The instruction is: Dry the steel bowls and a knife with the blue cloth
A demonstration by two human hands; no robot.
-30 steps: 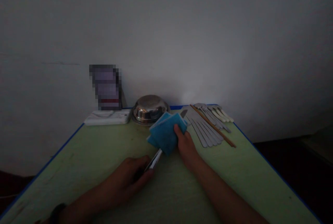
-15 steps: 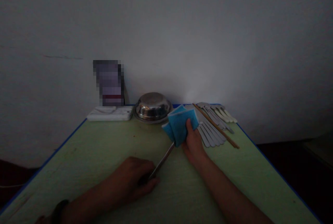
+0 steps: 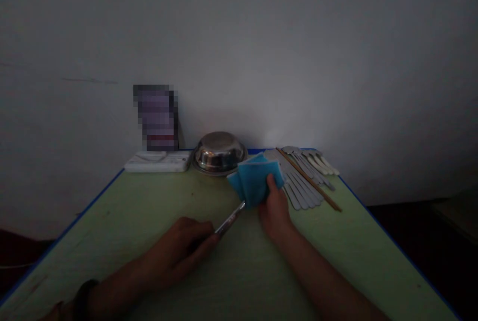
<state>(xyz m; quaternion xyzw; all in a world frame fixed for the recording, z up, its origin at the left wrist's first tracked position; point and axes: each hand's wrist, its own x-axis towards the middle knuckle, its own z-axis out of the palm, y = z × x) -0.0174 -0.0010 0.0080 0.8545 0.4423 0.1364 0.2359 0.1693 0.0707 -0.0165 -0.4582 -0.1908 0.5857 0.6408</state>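
Observation:
My left hand grips one end of a slim metal utensil, above the front half of the table. The utensil's other end disappears into a folded blue cloth, so its kind cannot be made out. Pinched around that cloth is my right hand, with the thumb on its near face. Just right of the cloth, several flat metal handles lie fanned out side by side.
A shiny metal bowl lies upside down at the back edge. Left of it are a white flat box and a blurred-out upright panel. Wooden chopsticks, metal spoons and pale-handled cutlery lie at the back right of the green table.
My left hand has moved slightly up and left, and the utensil slants flatter. The cloth has shifted a little left with my right hand.

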